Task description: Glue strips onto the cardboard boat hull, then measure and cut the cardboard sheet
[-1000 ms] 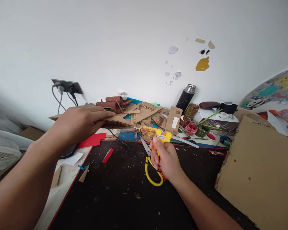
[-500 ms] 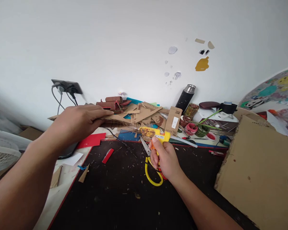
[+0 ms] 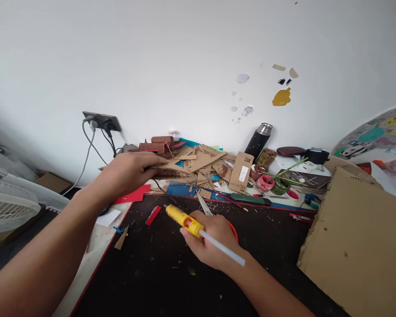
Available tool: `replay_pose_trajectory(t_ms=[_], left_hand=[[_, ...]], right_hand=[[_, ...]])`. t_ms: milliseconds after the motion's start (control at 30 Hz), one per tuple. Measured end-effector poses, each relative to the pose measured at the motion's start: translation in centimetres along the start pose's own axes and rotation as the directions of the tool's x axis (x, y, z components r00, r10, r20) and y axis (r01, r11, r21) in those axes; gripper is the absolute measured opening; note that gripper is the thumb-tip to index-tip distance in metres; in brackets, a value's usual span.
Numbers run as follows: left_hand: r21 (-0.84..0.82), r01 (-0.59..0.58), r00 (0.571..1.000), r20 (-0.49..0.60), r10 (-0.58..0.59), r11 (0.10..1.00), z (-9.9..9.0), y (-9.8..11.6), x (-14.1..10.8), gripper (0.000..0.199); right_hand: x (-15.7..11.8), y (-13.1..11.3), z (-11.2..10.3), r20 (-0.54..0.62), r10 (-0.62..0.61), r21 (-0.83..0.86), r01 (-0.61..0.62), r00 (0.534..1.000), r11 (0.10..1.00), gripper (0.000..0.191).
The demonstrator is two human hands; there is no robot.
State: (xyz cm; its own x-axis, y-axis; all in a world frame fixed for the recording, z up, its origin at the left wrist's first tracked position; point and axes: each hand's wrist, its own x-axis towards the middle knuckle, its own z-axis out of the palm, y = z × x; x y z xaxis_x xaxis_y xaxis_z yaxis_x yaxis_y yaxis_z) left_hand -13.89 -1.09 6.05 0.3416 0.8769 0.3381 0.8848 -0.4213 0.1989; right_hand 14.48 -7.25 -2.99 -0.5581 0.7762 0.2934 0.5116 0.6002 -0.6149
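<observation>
My right hand (image 3: 214,240) is wrapped round a yellow hot glue gun (image 3: 181,220), held over the dark mat with its nozzle toward the upper left. A translucent glue stick (image 3: 224,250) sticks out of its back end, above my wrist. Scissors (image 3: 203,204) lie partly hidden behind that hand, blades showing, with a red-orange handle (image 3: 232,229) visible beside it. My left hand (image 3: 128,174) reaches to the left end of a heap of cardboard scraps (image 3: 201,160). Its fingers stretch over the cardboard and the thumb sits lower, apart from them.
Red paper (image 3: 132,196) and a red strip (image 3: 153,215) lie left. A black cord (image 3: 165,189) crosses the mat's back edge. At the back stand a black flask (image 3: 258,143) and paint jars (image 3: 265,182). A large cardboard sheet (image 3: 353,246) leans right; a fan (image 3: 13,207) is left.
My right hand has drawn the glue gun back toward me and to the left, turning it so the glue stick points at my forearm. My left hand stays at the cardboard heap. The view shifts slightly.
</observation>
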Motion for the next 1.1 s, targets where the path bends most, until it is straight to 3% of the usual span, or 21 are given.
replay_pose_trajectory(t_ms=[233,433,667,733,833,967,1100], left_hand=[[-0.119,0.001,0.997,0.073,0.008,0.993,1.9,0.4,0.4,0.044],[-0.209,-0.009,0.992,0.124,0.036,0.978,1.7,0.9,0.5,0.045],[-0.331,0.002,0.981,0.182,0.061,0.944,1.5,1.1,0.5,0.047],[-0.343,0.005,0.977,0.202,0.068,0.939,1.6,1.2,0.6,0.046],[-0.345,0.014,0.971,0.229,0.069,0.939,1.7,1.2,0.6,0.046],[-0.364,0.022,0.959,0.269,0.083,0.931,1.8,1.2,0.5,0.047],[-0.394,-0.001,0.943,0.305,0.132,0.919,1.8,1.5,0.3,0.044]], right_hand=[[0.2,0.8,1.0,0.11,0.058,-0.185,-0.036,0.992,0.982,0.026],[0.4,0.4,0.7,0.223,-0.012,-0.174,0.052,0.975,0.983,0.042],[0.7,0.8,0.3,0.326,-0.037,-0.095,0.072,0.944,0.993,0.042],[0.6,0.9,0.2,0.327,-0.027,-0.023,0.037,0.945,0.999,0.042],[0.6,1.0,0.2,0.295,0.045,0.199,-0.107,0.954,0.974,0.035],[1.1,1.3,0.0,0.159,0.229,0.549,-0.279,0.96,0.788,0.028],[1.7,1.7,-1.0,-0.006,0.404,0.758,-0.259,0.915,0.598,0.037]])
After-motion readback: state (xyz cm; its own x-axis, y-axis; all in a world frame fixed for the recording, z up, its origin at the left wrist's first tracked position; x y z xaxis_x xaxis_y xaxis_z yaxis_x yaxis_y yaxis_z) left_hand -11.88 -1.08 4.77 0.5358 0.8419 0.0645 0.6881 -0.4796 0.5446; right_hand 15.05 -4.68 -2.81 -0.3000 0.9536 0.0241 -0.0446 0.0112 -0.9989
